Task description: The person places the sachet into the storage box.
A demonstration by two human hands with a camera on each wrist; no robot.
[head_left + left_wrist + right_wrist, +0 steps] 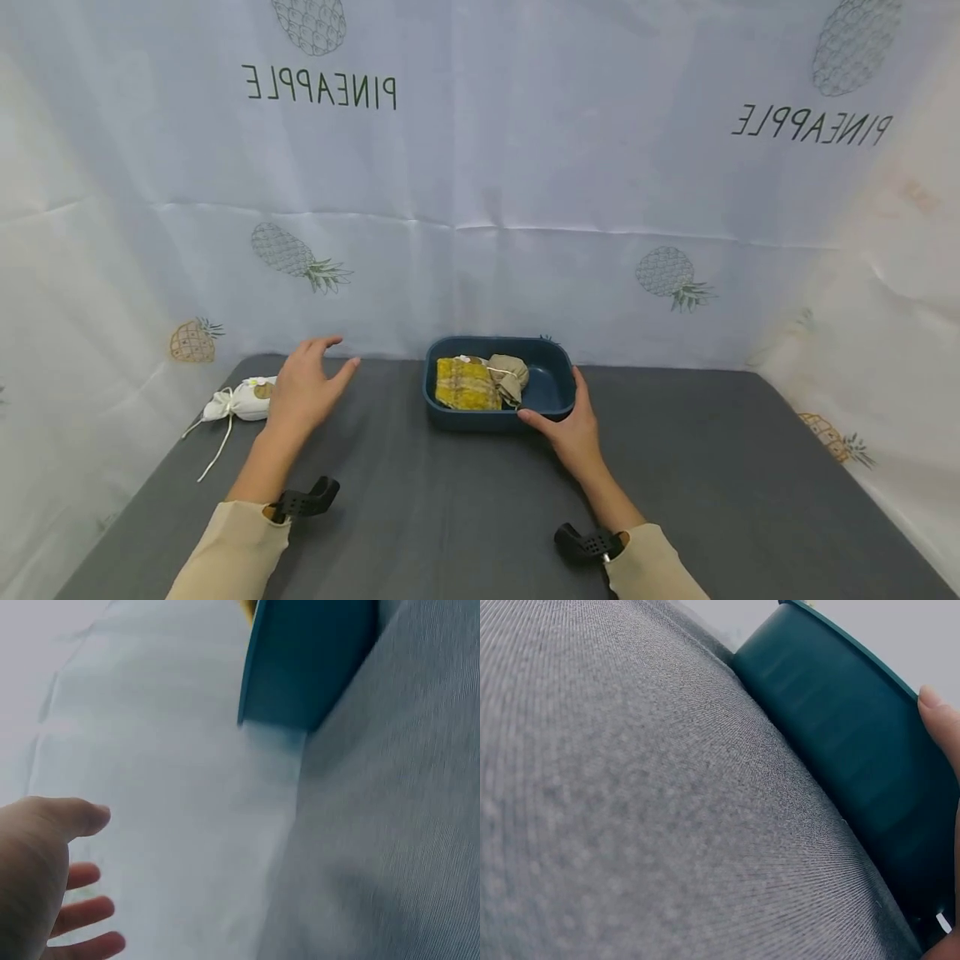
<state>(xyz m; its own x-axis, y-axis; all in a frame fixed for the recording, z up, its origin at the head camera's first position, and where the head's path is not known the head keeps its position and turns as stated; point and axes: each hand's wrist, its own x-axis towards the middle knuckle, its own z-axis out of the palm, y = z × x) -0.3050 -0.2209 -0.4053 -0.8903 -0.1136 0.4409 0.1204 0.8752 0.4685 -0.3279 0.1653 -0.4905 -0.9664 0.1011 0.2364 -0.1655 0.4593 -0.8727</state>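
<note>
A dark blue rectangular box (480, 423) stands at the back middle of the table. Inside lie a yellow plaid pouch (468, 385) and a tan tied pouch (512, 373); a bit of something white shows behind them. My right hand (573, 425) grips the box's right end, thumb at the front rim and fingers round the side. To the left, my left hand (306, 387) is held with fingers spread apart, nothing between them. Partly hidden behind it is a white drawstring pouch (251, 398) with long strings. The left wrist view shows the left hand (52, 877) apart from the box (311, 660).
A dark grey cloth (450, 517) covers the table. White curtains (480, 167) printed with pineapples hang right behind its back edge and along both sides. Each wrist carries a black strap mount (303, 502).
</note>
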